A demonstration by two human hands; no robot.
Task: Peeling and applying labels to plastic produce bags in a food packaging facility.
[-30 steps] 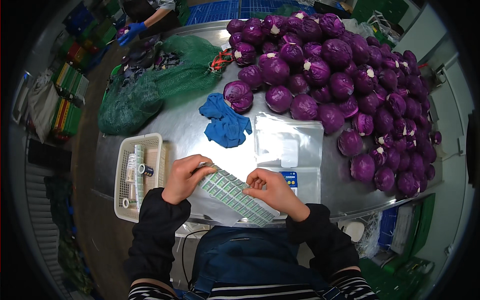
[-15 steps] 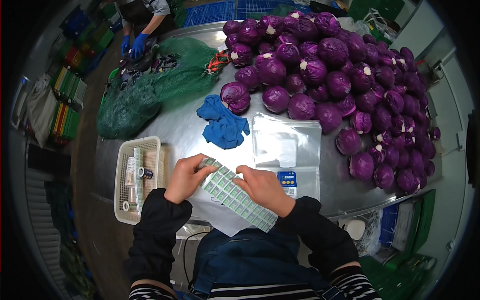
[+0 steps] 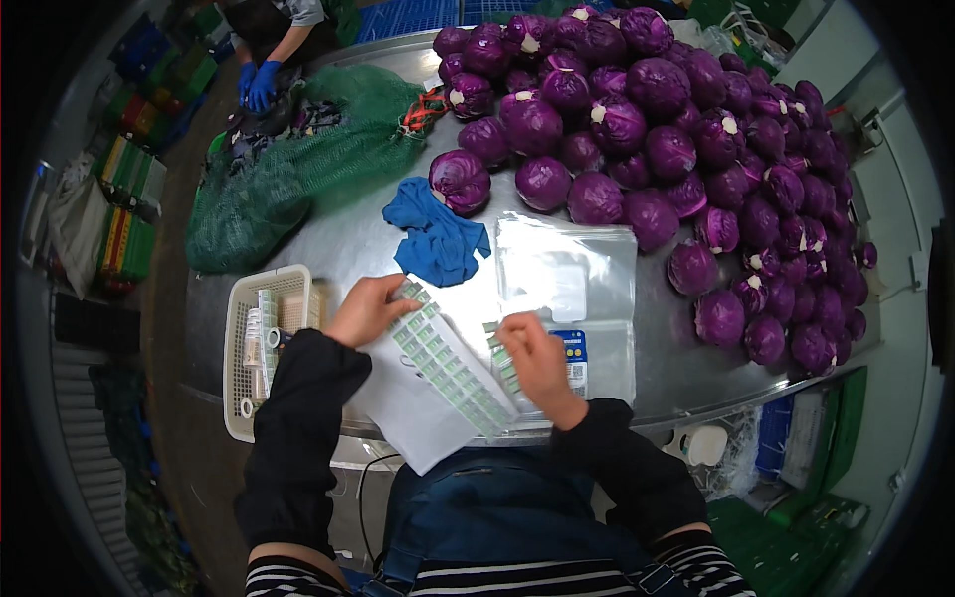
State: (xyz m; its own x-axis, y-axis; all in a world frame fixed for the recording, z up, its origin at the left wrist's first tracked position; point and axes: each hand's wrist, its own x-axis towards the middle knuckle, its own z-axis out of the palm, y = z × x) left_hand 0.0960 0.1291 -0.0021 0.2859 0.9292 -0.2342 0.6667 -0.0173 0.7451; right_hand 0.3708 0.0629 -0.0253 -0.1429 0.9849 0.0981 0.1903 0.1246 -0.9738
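Observation:
Between thumb and fingers, my left hand [image 3: 368,310] pinches the upper corner of a sheet of small green-and-white stickers [image 3: 453,373]. The sheet slants down to the right over a larger white paper [image 3: 413,428] at the table's front edge. My right hand [image 3: 540,366] is closed on a narrow strip of the same stickers [image 3: 504,366], held apart from the sheet on its right. Just beyond that hand lies a stack of clear plastic bags [image 3: 612,274] with a blue printed label [image 3: 575,346] at its lower part.
Purple cabbages [image 3: 657,149] are heaped over the right and far side of the metal table [image 3: 348,239]. A blue cloth [image 3: 438,239] lies ahead. A cream basket [image 3: 237,343] with sticker rolls stands left. Farther off are a green mesh sack [image 3: 328,149] and a co-worker's blue-gloved hands [image 3: 261,88].
My right hand has moved away from the sheet to the right, and a strip of stickers has come off with it. My left hand has shifted slightly up and left.

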